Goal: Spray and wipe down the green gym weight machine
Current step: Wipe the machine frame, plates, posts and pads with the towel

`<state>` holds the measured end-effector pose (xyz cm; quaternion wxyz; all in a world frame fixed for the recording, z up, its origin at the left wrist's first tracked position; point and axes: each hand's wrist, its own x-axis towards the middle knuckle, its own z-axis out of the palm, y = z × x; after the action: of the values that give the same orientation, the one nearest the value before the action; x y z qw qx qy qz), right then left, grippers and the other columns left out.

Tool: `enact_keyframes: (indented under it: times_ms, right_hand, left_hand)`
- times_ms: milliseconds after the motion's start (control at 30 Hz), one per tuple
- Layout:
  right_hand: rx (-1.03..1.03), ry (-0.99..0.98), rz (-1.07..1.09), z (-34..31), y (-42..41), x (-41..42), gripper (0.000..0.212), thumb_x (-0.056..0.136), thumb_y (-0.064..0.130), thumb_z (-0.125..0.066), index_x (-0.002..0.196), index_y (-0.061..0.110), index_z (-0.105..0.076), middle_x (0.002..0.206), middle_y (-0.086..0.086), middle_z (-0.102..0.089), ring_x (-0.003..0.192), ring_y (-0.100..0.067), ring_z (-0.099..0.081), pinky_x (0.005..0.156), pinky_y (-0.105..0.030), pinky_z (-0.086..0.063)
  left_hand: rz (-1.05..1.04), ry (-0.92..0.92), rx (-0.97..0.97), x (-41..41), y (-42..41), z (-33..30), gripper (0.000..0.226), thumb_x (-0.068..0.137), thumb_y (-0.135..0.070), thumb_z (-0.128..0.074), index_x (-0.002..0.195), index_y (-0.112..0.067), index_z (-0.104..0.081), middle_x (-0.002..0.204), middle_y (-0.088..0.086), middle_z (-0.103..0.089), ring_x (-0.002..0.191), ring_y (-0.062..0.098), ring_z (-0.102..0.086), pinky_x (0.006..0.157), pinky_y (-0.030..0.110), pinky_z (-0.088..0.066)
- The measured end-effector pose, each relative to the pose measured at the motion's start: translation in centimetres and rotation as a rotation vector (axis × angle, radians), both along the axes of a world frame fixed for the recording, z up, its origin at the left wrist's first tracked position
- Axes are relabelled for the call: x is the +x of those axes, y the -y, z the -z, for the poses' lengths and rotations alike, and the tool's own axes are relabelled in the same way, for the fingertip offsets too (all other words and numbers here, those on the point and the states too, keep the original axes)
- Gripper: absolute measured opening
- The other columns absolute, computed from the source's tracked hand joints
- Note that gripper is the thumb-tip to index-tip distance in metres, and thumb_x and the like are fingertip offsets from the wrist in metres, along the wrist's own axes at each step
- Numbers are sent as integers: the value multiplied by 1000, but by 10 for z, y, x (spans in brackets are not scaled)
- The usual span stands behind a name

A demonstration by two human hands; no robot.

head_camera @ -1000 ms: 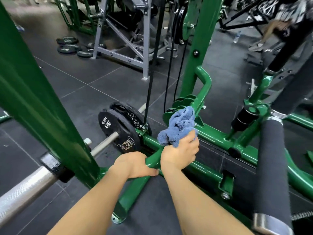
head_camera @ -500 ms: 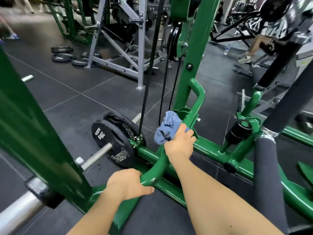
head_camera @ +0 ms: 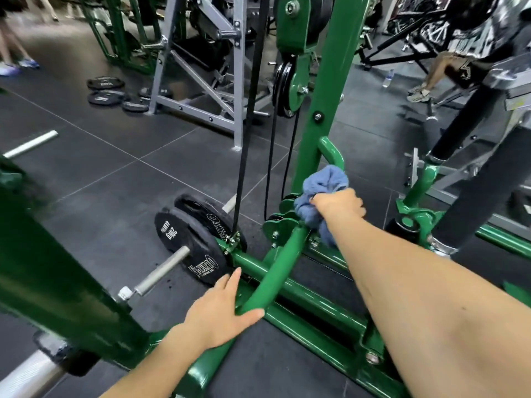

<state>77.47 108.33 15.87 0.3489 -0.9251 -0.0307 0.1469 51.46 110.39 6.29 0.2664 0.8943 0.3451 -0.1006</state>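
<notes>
Right hand [head_camera: 339, 205] grips blue cloth [head_camera: 321, 185] against green tube [head_camera: 283, 265].

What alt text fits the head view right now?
The right hand presses a crumpled blue cloth against the curved green steel tube of the weight machine. The left hand rests lower on that tube, beside two black 20 kg weight plates.

Two bare forearms, hands [head_camera: 221, 311] seemingly ringless, no sleeves visible
</notes>
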Motion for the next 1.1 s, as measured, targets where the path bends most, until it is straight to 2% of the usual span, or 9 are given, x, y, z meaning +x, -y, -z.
enact_keyframes:
  times_ms: [67,133,233,300,467,600,700,967,1100]
  right_hand:
    - [-52,150,42,0,0,8,64,76,31,-69,130,14,-39,137,-10,-41,130,-30,-37,106,-46,-32]
    - [-53,125,-31,16,3,1,64,79,27,-68,132,13,-35,138,-10,-38,131,-31,-35,104,-46,-33]
    - [-137,95,-253,64,-1,-10,63,82,26,-66,133,11,-34,137,-11,-38,126,-32,-37,86,-38,-35]
    - [-120,165,-235,75,-5,-4,57,81,23,-65,130,10,-38,134,-11,-39,121,-33,-37,77,-35,-28]
    - [-16,141,-186,72,-15,47,52,83,16,-64,128,11,-37,131,-15,-39,120,-38,-38,76,-36,-33]
    - [-46,162,-226,66,-21,68,54,83,19,-65,130,13,-39,131,-15,-42,120,-37,-40,84,-39,-41]
    - [-60,124,-174,72,-6,46,56,83,22,-66,130,14,-38,129,-15,-42,119,-36,-40,76,-37,-38]
    - [-135,118,-150,65,-19,53,59,81,29,-68,129,15,-36,130,-15,-40,120,-35,-38,77,-41,-41]
    - [-137,159,-218,63,-22,66,55,83,18,-66,129,12,-37,130,-15,-41,121,-36,-38,77,-38,-36]
  left_hand:
    - [-28,93,6,33,1,-3,103,81,-76,-44,155,-22,2,162,2,-7,146,21,-18,116,38,-24]
    - [-63,157,11,76,0,-6,97,85,-66,-50,155,-18,-2,162,4,-8,147,21,-14,117,41,-22]
    - [-111,106,66,133,-4,-4,95,84,-60,-56,153,-15,-8,160,7,-13,145,25,-18,115,49,-23]
    - [-156,64,85,153,-8,2,94,82,-59,-59,151,-14,-15,156,5,-22,143,25,-23,114,54,-22]
    - [-262,10,39,151,-7,29,87,78,-71,-48,148,-23,-30,151,0,-35,142,23,-24,115,56,-16]
    - [-238,38,28,154,-12,33,83,82,-67,-46,150,-23,-27,157,0,-25,146,21,-15,117,55,-12]
    - [-247,31,51,152,-10,30,84,82,-68,-44,150,-23,-25,158,0,-23,147,22,-13,117,54,-11]
    - [-232,89,73,153,-8,32,80,82,-66,-47,145,-19,-35,147,-1,-38,141,20,-26,112,43,-28]
    - [-246,146,33,156,-13,35,62,79,-63,-51,123,-18,-52,126,-1,-51,125,23,-42,98,41,-42]
